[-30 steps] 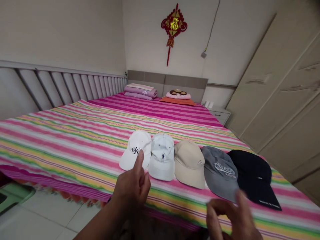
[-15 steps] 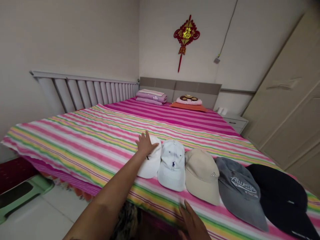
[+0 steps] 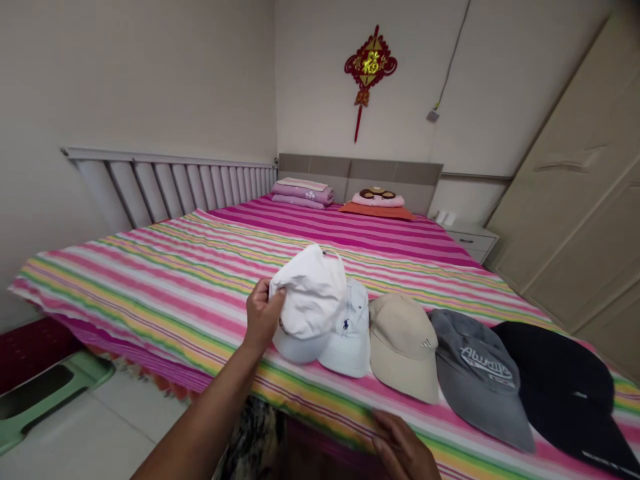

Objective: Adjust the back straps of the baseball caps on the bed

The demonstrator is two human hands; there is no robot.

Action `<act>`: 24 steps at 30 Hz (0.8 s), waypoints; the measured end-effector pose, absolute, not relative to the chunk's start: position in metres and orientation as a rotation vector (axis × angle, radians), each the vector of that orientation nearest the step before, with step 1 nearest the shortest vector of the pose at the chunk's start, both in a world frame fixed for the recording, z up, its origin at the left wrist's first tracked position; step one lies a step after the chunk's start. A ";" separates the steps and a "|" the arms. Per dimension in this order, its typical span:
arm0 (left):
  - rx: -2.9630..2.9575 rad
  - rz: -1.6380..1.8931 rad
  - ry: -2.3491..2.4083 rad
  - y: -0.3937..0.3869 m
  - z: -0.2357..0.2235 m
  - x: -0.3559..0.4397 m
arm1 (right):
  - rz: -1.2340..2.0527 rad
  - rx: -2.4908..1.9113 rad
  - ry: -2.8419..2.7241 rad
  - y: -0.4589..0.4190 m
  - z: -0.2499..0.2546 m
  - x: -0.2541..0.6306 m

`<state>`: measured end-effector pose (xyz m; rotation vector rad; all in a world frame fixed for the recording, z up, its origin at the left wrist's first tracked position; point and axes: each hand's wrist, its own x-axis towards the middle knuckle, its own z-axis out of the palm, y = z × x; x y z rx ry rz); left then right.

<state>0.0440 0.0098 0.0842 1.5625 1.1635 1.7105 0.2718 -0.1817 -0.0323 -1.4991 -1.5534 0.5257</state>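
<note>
My left hand (image 3: 264,312) is closed on the left edge of a white cap (image 3: 313,290), which is tipped up so that its crown bulges toward me. Part of the pale blue cap (image 3: 350,343) with a small dark polo logo is covered by it. Further right in the row lie a beige cap (image 3: 404,340), a grey cap (image 3: 475,373) with white lettering and a black cap (image 3: 560,380). At the bed's front edge, my right hand (image 3: 405,443) rests with its fingers stretched out and holds nothing; the beige cap is the nearest thing to it.
A striped sheet (image 3: 165,280) covers the bed. Folded purple bedding (image 3: 303,193) and an orange pillow (image 3: 375,211) lie by the headboard (image 3: 395,180). A green stool (image 3: 55,393) stands on the floor at left. A nightstand (image 3: 470,240) and wardrobe (image 3: 565,200) are to the right.
My left hand has reached to the white cap, taken hold of it and tilted it up toward the pale blue cap. My right hand has uncurled and lies lower by the bed edge.
</note>
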 end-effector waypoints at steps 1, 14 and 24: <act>1.490 1.715 1.048 -0.003 0.083 0.049 | 0.649 -1.468 -1.460 -0.178 -0.018 0.269; 2.008 1.584 0.315 -0.093 0.043 0.089 | 1.126 -0.820 -0.529 -0.168 0.089 0.269; 1.563 1.000 0.334 -0.083 0.065 0.109 | 1.287 -0.734 -0.626 -0.195 0.075 0.282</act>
